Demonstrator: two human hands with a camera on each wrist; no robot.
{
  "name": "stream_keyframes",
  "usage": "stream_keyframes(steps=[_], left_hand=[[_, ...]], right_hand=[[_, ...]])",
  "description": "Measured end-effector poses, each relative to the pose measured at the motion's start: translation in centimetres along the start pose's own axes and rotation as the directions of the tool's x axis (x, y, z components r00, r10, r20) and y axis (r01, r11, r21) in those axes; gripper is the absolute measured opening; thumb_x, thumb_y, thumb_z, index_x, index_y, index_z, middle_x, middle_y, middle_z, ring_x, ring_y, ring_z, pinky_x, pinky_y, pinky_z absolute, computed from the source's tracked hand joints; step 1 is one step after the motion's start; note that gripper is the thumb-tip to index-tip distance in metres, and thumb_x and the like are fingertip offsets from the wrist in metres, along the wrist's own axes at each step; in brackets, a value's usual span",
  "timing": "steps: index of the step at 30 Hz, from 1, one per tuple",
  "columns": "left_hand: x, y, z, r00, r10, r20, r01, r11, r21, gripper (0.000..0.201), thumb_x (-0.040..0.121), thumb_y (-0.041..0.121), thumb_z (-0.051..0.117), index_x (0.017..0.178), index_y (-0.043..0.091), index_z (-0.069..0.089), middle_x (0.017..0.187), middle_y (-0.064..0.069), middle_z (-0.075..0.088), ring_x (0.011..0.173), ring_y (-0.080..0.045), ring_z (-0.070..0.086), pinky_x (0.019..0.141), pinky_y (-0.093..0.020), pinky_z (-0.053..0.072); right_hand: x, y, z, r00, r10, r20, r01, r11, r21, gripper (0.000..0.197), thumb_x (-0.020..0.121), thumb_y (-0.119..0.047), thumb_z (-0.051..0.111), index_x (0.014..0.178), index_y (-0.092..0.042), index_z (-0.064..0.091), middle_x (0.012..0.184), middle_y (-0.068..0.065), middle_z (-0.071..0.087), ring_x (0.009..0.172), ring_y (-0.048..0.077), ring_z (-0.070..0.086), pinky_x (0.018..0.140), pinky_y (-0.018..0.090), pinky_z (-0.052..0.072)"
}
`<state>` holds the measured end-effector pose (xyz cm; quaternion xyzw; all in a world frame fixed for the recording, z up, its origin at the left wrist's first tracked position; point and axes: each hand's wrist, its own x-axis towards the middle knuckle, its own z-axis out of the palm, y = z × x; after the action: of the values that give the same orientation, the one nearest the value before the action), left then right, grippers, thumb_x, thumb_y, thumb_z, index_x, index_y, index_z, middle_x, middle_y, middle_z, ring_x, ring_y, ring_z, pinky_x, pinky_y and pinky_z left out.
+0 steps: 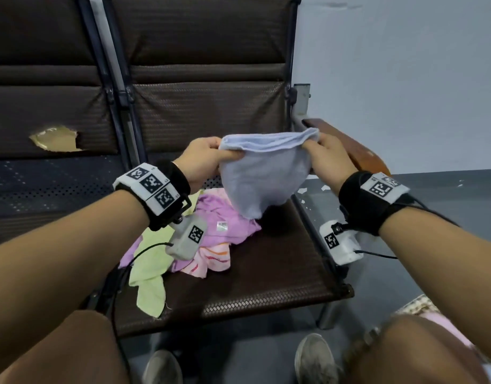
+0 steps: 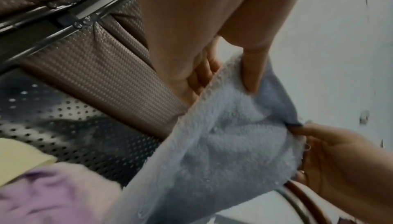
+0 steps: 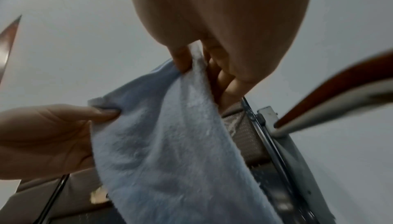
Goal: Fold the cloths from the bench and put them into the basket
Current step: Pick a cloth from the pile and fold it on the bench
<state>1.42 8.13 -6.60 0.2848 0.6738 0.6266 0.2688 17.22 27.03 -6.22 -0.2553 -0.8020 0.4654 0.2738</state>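
Note:
A pale blue cloth (image 1: pixel 261 176) hangs in the air above the brown bench seat (image 1: pixel 280 273), doubled over along its top edge. My left hand (image 1: pixel 208 157) pinches its left top corner and my right hand (image 1: pixel 326 153) pinches its right top corner. In the left wrist view the thumb (image 2: pixel 253 69) presses into the blue cloth (image 2: pixel 229 135), with the right hand (image 2: pixel 331 158) at the far corner. From the right wrist, the fingers (image 3: pixel 182 59) nip the blue cloth (image 3: pixel 170 143). On the seat lie a purple cloth (image 1: pixel 225 217), a yellow-green cloth (image 1: pixel 150 273) and a pink striped cloth (image 1: pixel 211 259).
A wooden armrest (image 1: pixel 349 145) runs along the bench's right side, close behind my right hand. The left seat's backrest has a torn hole (image 1: pixel 56 138). Part of a patterned rim (image 1: pixel 421 306) shows at the lower right. My shoes (image 1: pixel 313 358) stand on the grey floor.

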Motion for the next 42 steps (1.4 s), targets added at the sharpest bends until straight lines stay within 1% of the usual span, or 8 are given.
stream_keyframes(steps=[5,11,20,25,28,32,36,42], left_hand=[[-3.5,-6.4,0.8,0.873,-0.407,0.269,0.348,0.906,0.241,0.032,0.096,0.008,0.056,0.128,0.006,0.062,0.128,-0.016,0.066,0.120,-0.031,0.062,0.108,-0.046,0.046],[-4.7,-11.4,0.7,0.670,-0.635,0.384,0.430,0.754,0.497,0.023,0.097,0.011,0.058,0.119,0.011,0.063,0.087,-0.007,0.076,0.065,-0.021,0.072,0.061,-0.032,0.062],[-0.5,-15.2,2.0,0.935,-0.355,-0.009,0.324,0.843,0.428,0.029,0.097,0.019,0.054,0.111,-0.004,0.066,0.116,-0.024,0.068,0.110,-0.040,0.064,0.095,-0.054,0.053],[1.7,-16.2,2.3,0.934,-0.334,-0.128,0.357,0.887,0.292,0.014,0.096,0.021,0.056,0.094,0.014,0.067,0.116,-0.021,0.069,0.110,-0.038,0.065,0.094,-0.053,0.054],[2.2,-16.9,2.3,0.936,-0.305,-0.176,0.352,0.843,0.408,0.031,0.090,0.027,0.063,0.119,0.016,0.058,0.114,-0.008,0.064,0.106,-0.027,0.062,0.094,-0.039,0.052],[1.3,-17.0,2.7,0.976,-0.167,-0.138,0.214,0.833,0.510,0.018,0.082,0.021,0.071,0.085,0.019,0.053,0.080,0.002,0.058,0.079,-0.020,0.055,0.073,-0.031,0.043],[-0.9,-17.1,3.2,0.956,-0.206,0.207,0.104,0.902,0.419,0.024,0.078,0.018,0.082,0.087,0.015,0.060,0.092,-0.014,0.070,0.085,-0.031,0.067,0.087,-0.040,0.052],[-2.9,-18.7,2.9,0.887,-0.247,0.390,-0.194,0.567,0.801,0.082,0.066,0.045,0.088,0.137,0.027,0.050,0.136,0.002,0.049,0.125,-0.016,0.047,0.111,-0.034,0.036]], right_hand=[[-4.2,5.9,1.5,0.839,0.387,0.382,-0.346,0.922,-0.173,0.024,0.094,-0.014,0.052,0.107,0.000,0.067,0.096,0.023,0.070,0.081,0.031,0.071,0.073,0.041,0.060],[-6.1,10.4,1.7,0.500,0.640,0.583,-0.515,0.762,-0.394,0.021,0.095,-0.019,0.055,0.108,-0.006,0.066,0.071,0.002,0.072,0.059,0.016,0.068,0.056,0.027,0.055],[-2.5,13.1,4.7,0.780,0.588,0.214,-0.555,0.808,-0.198,0.005,0.083,-0.007,0.059,0.079,-0.008,0.057,0.065,0.008,0.053,0.046,0.017,0.051,0.048,0.024,0.049],[-0.6,15.1,6.3,0.892,0.440,0.101,-0.400,0.875,-0.274,0.015,0.086,-0.019,0.064,0.088,-0.005,0.071,0.083,0.009,0.070,0.077,0.025,0.066,0.080,0.039,0.058],[-0.1,15.5,6.8,0.916,0.386,0.107,-0.327,0.874,-0.359,0.010,0.086,-0.026,0.065,0.083,-0.016,0.063,0.080,0.000,0.065,0.078,0.021,0.062,0.076,0.037,0.053],[-0.3,14.8,5.9,0.976,0.193,0.104,-0.100,0.815,-0.570,0.017,0.083,-0.032,0.070,0.089,-0.022,0.058,0.081,-0.009,0.062,0.077,0.015,0.058,0.067,0.027,0.040],[-3.0,13.4,5.2,0.830,0.208,0.517,0.125,0.835,-0.536,0.024,0.080,-0.046,0.076,0.093,-0.026,0.074,0.091,-0.012,0.074,0.083,0.008,0.066,0.081,0.028,0.052],[-6.0,14.2,4.3,0.690,0.324,0.647,0.307,0.679,-0.667,0.086,0.080,-0.038,0.079,0.153,-0.021,0.036,0.157,-0.001,0.040,0.142,0.019,0.039,0.116,0.025,0.027]])
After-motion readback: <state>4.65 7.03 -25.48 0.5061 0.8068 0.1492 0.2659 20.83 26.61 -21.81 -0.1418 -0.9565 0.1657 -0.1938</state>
